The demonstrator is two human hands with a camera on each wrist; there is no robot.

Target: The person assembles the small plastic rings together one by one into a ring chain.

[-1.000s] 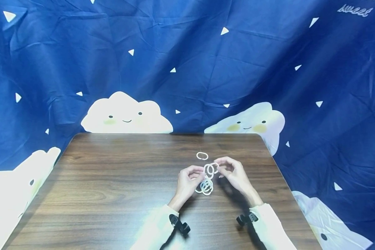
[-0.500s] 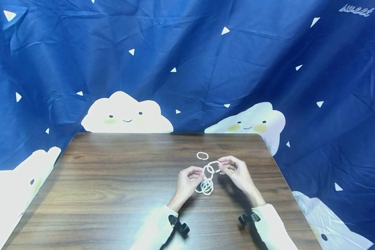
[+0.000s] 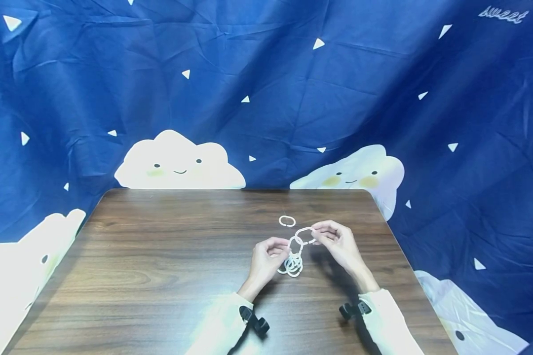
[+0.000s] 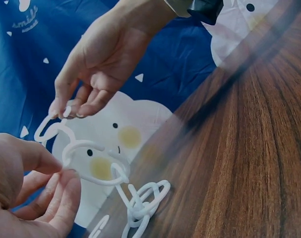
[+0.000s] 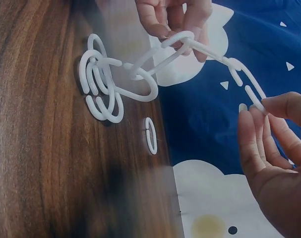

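Note:
My left hand (image 3: 266,256) pinches a white plastic chain link (image 4: 90,144) between thumb and fingers. Hooked through it is the end link (image 5: 253,79), an open-sided oval whose gap shows in the right wrist view. Thumb and fingertips of my right hand (image 3: 339,245) pinch that end link, up and to the right of the left hand. From the left hand's link, more joined links run down to a small heap of links (image 5: 110,84) on the table. One loose link (image 5: 154,139) lies apart, beyond the hands.
The brown wood-grain table (image 3: 160,256) bears all the links. Behind its far edge hangs a blue cloth (image 3: 266,74) with white clouds and triangles. A black wrist camera (image 3: 255,320) sits on the left sleeve, another wrist camera (image 3: 353,310) on the right.
My right hand has moved slightly right, drawing the end link away from the left hand, so the two links overlap less. The left hand, heap and loose link stay in place.

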